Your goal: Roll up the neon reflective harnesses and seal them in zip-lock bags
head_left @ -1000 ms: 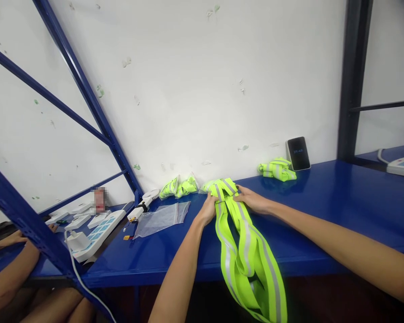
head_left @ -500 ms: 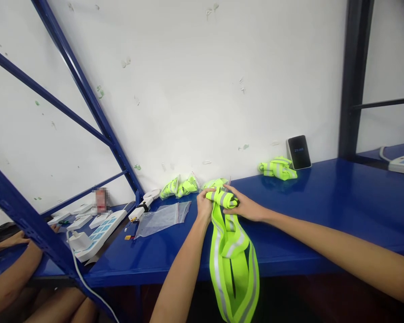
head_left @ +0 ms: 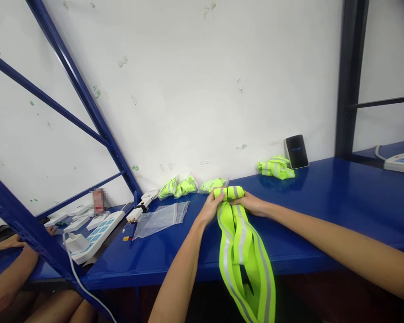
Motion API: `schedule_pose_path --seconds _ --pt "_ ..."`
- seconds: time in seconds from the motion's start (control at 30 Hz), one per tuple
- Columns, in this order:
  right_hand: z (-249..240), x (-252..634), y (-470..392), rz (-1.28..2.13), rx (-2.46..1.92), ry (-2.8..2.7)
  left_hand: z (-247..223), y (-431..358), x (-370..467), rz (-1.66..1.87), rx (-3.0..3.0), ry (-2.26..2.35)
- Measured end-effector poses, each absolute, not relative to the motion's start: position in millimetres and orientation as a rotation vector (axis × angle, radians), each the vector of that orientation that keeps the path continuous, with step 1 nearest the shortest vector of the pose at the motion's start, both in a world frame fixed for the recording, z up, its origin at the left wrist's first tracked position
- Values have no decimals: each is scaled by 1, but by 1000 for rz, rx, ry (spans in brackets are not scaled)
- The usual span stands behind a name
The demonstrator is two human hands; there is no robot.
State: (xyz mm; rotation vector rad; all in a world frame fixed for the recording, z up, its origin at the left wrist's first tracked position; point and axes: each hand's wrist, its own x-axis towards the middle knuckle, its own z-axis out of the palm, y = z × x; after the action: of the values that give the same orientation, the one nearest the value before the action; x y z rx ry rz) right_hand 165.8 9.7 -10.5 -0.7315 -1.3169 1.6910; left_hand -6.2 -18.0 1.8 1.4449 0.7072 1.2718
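A neon yellow-green reflective strap (head_left: 228,251) with silver stripes is rolled at its top, and its long loops hang over the front edge of the blue table (head_left: 309,224). My left hand (head_left: 211,207) grips the left side of the roll, thumb on the near face. On the roll's right side, my right hand (head_left: 251,204) is closed, its fingers partly hidden behind the strap. Behind my hands lies a bagged yellow-green bundle (head_left: 212,184), with two more bagged bundles (head_left: 186,185) to its left. A loose strap bundle (head_left: 276,168) rests near the wall.
Flat clear bags (head_left: 161,220) lie left of my hands, beside a white handheld fan (head_left: 139,211). A small display (head_left: 296,151) leans at the back right. Past the blue frame post are a power strip (head_left: 99,237) and another person's arm (head_left: 16,273).
The rolled end has turned from slanted to nearly level, facing me. My right hand has moved lower beside the roll, and the hanging loops have shifted right.
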Motion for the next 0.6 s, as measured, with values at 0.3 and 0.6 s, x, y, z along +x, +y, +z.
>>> schedule_pose_path --seconds 0.3,0.6 --pt "10 161 -13 1718 -571 -1267 3 -9 -10 1656 1781 1056" --pt "7 170 -7 1915 -601 -1288 5 -16 -11 1566 2006 1241"
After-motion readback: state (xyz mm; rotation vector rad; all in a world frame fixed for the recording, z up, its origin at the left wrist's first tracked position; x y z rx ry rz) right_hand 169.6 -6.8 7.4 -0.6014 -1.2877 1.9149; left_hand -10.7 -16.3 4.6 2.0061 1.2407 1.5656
